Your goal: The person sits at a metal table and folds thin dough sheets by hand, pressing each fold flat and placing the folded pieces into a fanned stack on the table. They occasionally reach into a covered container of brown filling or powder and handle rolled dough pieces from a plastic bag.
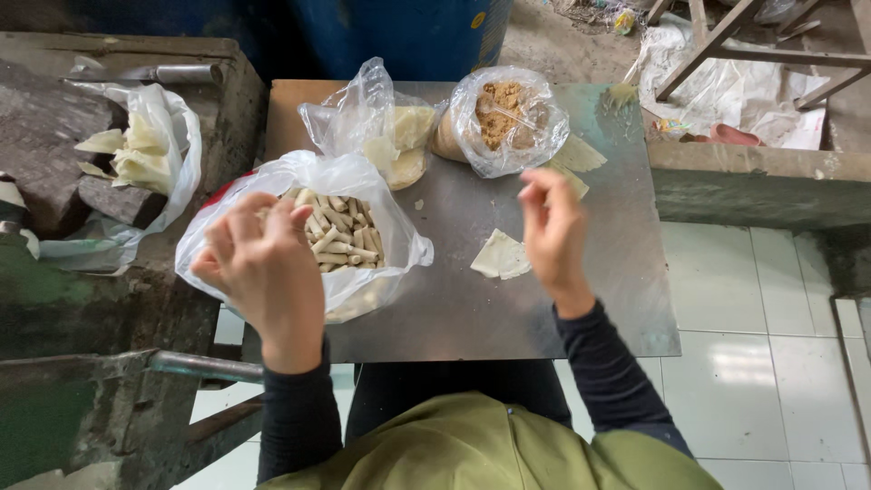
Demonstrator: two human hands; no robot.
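My left hand [263, 268] hovers over a clear plastic bag [376, 263] full of several small pale rolled sticks [340, 236], its fingers bent together at the bag's mouth; whether it pinches a roll is hidden. My right hand [552, 231] is raised above the metal tabletop [472, 308], fingers curled, thumb and fingertips close, nothing clearly in it. A pale folded wrapper sheet [501, 256] lies on the table just left of that hand.
At the back stand a bag of brown crumbly filling [504, 113] and a bag of pale wrapper sheets [399, 136]. More wrappers [579, 156] lie at the back right. Another bag of pale scraps [145, 154] rests on the green machine at left. White floor tiles lie to the right.
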